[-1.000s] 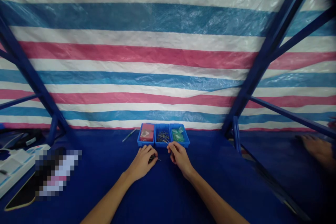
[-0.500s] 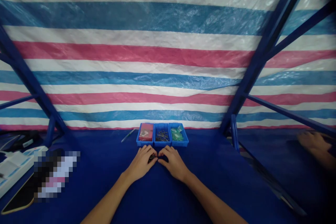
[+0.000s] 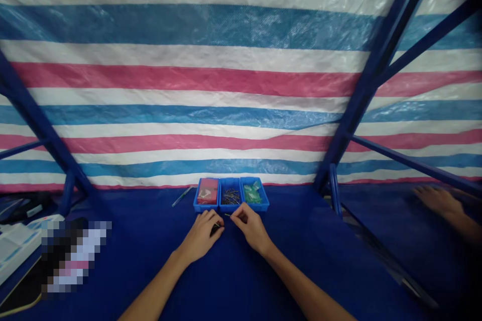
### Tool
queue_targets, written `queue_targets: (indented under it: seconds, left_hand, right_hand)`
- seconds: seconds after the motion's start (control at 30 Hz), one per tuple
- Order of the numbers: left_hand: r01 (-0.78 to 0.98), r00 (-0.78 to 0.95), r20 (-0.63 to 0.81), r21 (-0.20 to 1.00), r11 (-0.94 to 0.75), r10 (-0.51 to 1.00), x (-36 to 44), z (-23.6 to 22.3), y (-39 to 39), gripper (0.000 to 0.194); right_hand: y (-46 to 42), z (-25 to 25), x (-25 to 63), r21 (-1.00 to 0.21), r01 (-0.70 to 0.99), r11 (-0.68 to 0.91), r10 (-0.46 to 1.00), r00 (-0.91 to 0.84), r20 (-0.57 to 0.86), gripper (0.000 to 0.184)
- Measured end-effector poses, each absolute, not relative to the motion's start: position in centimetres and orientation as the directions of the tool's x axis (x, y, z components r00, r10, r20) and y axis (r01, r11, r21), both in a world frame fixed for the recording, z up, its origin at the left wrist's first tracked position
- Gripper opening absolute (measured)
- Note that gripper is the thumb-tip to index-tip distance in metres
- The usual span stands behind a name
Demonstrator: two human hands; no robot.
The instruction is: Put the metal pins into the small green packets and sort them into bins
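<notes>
My right hand (image 3: 248, 225) is closed in a pinch, with a thin, screw-like metal piece (image 3: 227, 215) sticking out to the left from its fingertips. Left of it, my left hand (image 3: 203, 233) curls low over the table. Its fingers are bent round something dark with a light glint, too small to name. Just beyond both hands stands the middle blue bin (image 3: 230, 207), holding several thin metal pieces (image 3: 231, 196) like those of the pinch. The left blue bin (image 3: 206, 208) has a red item and small pale parts in it. Green plastic bags (image 3: 252, 192) fill the right bin (image 3: 259, 207).
A pen (image 3: 182, 196) lies left of the bins on the blue table (image 3: 233, 281). To the left are a white power strip (image 3: 22, 248) and a dark flat object (image 3: 56, 261), partly blurred out. Blue frame posts (image 3: 350, 95) rise both sides. Another person's hand (image 3: 439, 200) rests far right.
My right hand has moved up and slightly right, away from my left hand, and now shows the thin metal piece in its pinch. My left hand stays nearly in place. The view shifts slightly.
</notes>
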State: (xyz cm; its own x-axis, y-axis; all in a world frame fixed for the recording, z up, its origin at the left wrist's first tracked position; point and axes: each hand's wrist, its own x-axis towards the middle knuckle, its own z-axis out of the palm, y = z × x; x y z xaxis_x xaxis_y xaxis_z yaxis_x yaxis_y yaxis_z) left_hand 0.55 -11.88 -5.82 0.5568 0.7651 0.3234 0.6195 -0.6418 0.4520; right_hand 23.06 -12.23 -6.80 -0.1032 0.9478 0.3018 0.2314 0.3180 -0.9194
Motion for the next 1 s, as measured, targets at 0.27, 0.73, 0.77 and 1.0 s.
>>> queue_targets:
  seconds: [0.27, 0.73, 0.77, 1.0]
  left_hand:
    - [0.626, 0.56, 0.323, 0.437, -0.646, 0.763, 0.6, -5.9, -11.8, 0.012]
    - [0.622, 0.555, 0.329, 0.446, -0.643, 0.764, 0.5, -5.8, -11.8, 0.01]
    - [0.62, 0.555, 0.331, 0.447, -0.644, 0.764, 0.5, -5.8, -11.9, 0.011]
    - [0.612, 0.557, 0.339, 0.45, -0.65, 0.758, 0.5, -5.9, -11.8, 0.012]
  right_hand:
    - [-12.6, -6.1, 23.1, -0.854, 0.326, 0.405, 0.913, -0.091, 0.398, 0.01]
    - [-12.7, -5.6, 22.9, -0.978, -0.179, -0.103, 0.989, -0.125, -0.082, 0.056]
    - [-12.6, -5.6, 22.9, -0.988, -0.138, -0.072, 0.994, -0.09, -0.06, 0.055]
    - [-12.2, -6.3, 23.1, -0.999, -0.031, 0.034, 0.997, -0.069, 0.036, 0.052]
